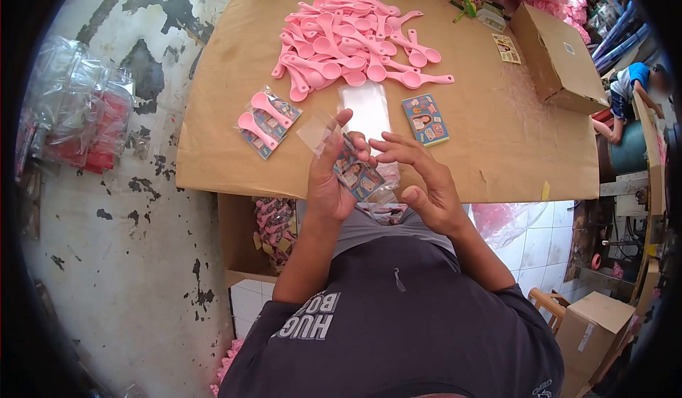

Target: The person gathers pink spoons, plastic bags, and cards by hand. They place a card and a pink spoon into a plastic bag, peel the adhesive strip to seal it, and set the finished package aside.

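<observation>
fingers of left hand (pixel 331 185) closed on blue printed card in clear plastic bag (pixel 364 178), by near edge of brown surface (pixel 497 164); fingers of right hand (pixel 435 192) spread just beside, contact unclear. slack grip could drop card off edge. pink plastic spoon heap (pixel 341 39) crowds far side; room for moving right, before brown cardboard box (pixel 561 61).

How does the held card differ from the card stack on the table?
The held card is raised in the left hand, while the card stack rests on the table. Clear plastic shows around the held card, but none shows on the card stack. Both have blue, picture-printed fronts.
</observation>
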Motion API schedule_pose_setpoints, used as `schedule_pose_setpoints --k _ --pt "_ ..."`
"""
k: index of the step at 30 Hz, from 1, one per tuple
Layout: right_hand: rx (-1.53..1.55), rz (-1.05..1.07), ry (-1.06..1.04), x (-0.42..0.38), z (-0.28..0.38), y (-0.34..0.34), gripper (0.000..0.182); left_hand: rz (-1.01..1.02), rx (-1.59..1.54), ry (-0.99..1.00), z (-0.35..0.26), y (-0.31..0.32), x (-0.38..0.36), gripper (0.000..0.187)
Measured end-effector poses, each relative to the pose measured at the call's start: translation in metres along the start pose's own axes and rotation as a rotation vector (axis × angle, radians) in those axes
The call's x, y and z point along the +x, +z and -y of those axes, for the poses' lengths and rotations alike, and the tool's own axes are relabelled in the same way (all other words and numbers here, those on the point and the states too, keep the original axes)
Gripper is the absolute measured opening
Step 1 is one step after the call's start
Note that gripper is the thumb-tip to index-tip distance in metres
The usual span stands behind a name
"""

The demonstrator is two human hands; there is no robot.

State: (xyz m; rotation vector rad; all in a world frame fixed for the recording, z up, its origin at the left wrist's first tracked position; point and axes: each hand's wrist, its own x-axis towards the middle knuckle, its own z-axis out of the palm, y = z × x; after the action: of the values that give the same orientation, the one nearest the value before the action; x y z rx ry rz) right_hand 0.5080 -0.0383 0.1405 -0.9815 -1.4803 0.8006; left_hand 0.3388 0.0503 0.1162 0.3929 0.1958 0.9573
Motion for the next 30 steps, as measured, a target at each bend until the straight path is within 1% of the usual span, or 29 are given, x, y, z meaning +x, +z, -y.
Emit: schedule_pose_setpoints --k 10,12,13,16,18,22,25,27,30 --pt "0.031 0.009 -0.016 -0.001 -0.003 0.000 0.061 -0.008 0.001 -0.008 0.002 0.001 0.000 0.045" --pt "0.107 -0.077 0.056 -0.002 0.003 0.006 0.066 -0.003 0.053 -0.019 0.003 0.003 -0.002 0.042" --pt "0.106 -0.076 0.055 -0.001 0.005 0.006 0.066 -0.003 0.053 -0.018 0.004 0.003 -0.002 0.042" --pt "0.068 -0.082 0.032 0.001 0.006 0.006 0.068 0.021 0.047 -0.022 0.006 0.006 -0.003 0.043" --pt "-0.079 -0.035 -0.049 0.002 0.003 0.001 0.068 0.008 0.090 -0.038 0.007 0.009 -0.004 0.043" --pt "-0.093 -0.004 -0.052 0.003 0.004 -0.003 0.069 0.033 0.105 -0.058 0.007 0.007 -0.005 0.044" --pt "-0.021 -0.016 -0.013 0.002 0.003 -0.002 0.073 0.024 0.146 -0.063 0.008 0.011 -0.006 0.043" --pt "0.085 -0.078 0.029 0.003 0.007 0.002 0.075 0.049 0.186 -0.077 0.008 0.013 -0.007 0.041" --pt "0.085 -0.098 0.028 0.002 0.004 0.002 0.076 0.073 0.208 -0.093 0.010 0.013 -0.008 0.039"
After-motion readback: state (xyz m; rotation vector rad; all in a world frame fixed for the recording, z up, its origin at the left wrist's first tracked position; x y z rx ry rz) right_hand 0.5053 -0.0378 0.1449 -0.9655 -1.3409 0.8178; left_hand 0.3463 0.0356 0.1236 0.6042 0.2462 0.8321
